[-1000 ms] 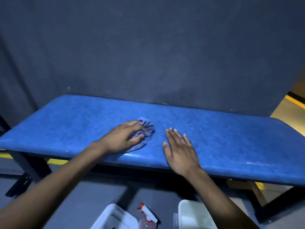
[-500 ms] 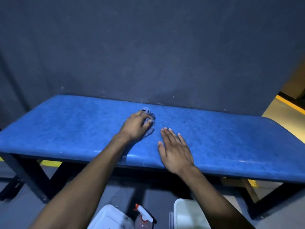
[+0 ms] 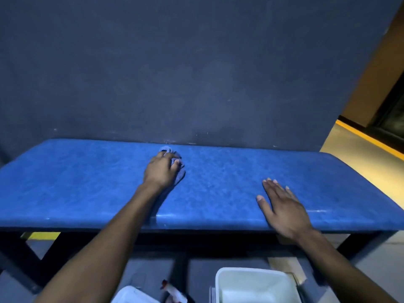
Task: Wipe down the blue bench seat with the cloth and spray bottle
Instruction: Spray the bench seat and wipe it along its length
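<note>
A dark blue wall backs the blue worktop [image 3: 87, 182]. The left hand [image 3: 160, 171] has its grip closed on the one cloth [image 3: 178, 171], bunched under its fingers near the back edge. The right hand [image 3: 282, 206] lies flat and spread, well apart; one spray bottle [image 3: 172, 291] stands below between two white bins [image 3: 251, 285].

No words, labels, brand names, numbers or signs can be read anywhere in your view. The spray bottle [image 3: 173, 293] at the bottom edge is blurred and partly cut off, so you cannot tell whether it carries any label. The two white tubs [image 3: 255, 285] beside it show plain surfaces with no print. The blue bench seat [image 3: 218, 189] and the dark wall [image 3: 196, 73] behind it carry only scuffs and marbling, nothing lettered.
</note>
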